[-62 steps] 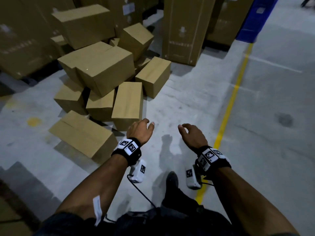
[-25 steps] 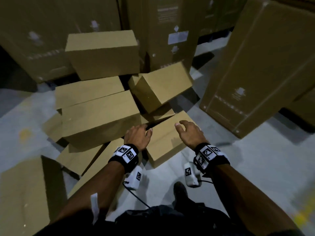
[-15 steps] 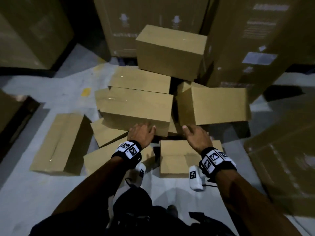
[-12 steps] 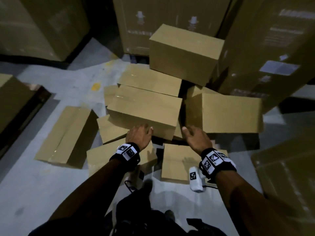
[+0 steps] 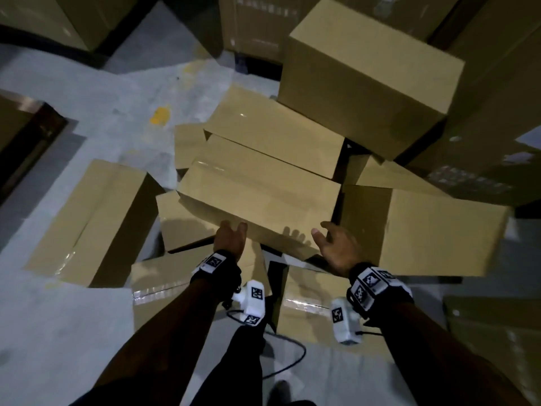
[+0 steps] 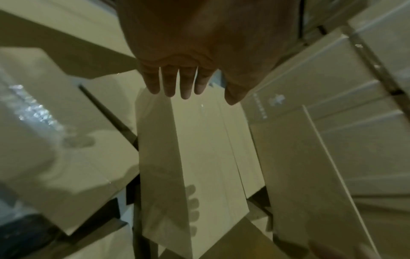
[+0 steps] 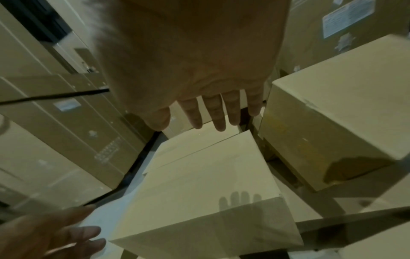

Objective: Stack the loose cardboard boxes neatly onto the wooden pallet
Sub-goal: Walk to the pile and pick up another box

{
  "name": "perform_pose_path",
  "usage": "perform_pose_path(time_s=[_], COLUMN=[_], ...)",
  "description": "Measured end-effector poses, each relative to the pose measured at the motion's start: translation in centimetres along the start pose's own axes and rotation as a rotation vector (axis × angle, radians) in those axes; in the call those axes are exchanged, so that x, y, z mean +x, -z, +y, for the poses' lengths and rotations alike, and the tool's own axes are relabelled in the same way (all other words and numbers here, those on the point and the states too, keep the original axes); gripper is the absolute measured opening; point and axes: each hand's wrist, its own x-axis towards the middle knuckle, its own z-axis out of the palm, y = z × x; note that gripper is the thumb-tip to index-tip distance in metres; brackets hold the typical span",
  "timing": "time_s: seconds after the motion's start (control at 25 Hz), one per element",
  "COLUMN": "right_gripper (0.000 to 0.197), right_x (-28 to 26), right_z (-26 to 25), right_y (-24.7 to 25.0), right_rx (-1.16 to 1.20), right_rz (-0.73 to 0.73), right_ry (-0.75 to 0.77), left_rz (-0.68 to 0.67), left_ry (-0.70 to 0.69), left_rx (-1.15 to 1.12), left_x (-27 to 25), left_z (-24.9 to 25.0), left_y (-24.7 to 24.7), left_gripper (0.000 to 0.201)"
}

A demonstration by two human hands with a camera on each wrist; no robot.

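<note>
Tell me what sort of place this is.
Most likely a warehouse or storeroom: a heap of loose cardboard boxes lies on a bare concrete floor, and tall labelled cartons stand behind it.

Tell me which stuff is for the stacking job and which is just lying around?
For the job:
- loose boxes piled on the floor
- left hand, open, by the middle box
- right hand, open too

Just around:
- tall cartons behind
- yellow floor spot
</note>
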Motion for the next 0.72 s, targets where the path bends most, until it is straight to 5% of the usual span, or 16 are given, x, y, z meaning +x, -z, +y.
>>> perform_pose_path(time_s=[0.2, 0.36, 0.52, 0.72], right_gripper=[0.061, 0.069, 0.08, 0.087], right_x=[10.0, 18.4, 25.7, 31.4], right_z=[-3.1, -4.8, -5.8, -6.5], right_y=[-0.9, -1.2, -2.7, -4.7], right_rx=[-0.128, -0.227, -0.27, -0.425], right_rz=[-0.044, -0.077, -0.064, -0.012], right_ry=[0.034, 0.057, 0.084, 0.151], left_rz=[0.107, 0.295, 0.271, 0.25], left_ry=[0.222, 0.227, 0.241, 0.322], left_rx=[-0.305, -0.351, -0.064, -0.298], left_x=[8.2, 14.2, 18.7, 20.7], left_z=[0.2, -0.3, 0.1, -0.4], left_y=[-1.6, -2.7, -3.4, -5.8], left_gripper=[0.084, 0.111, 0.099, 0.108])
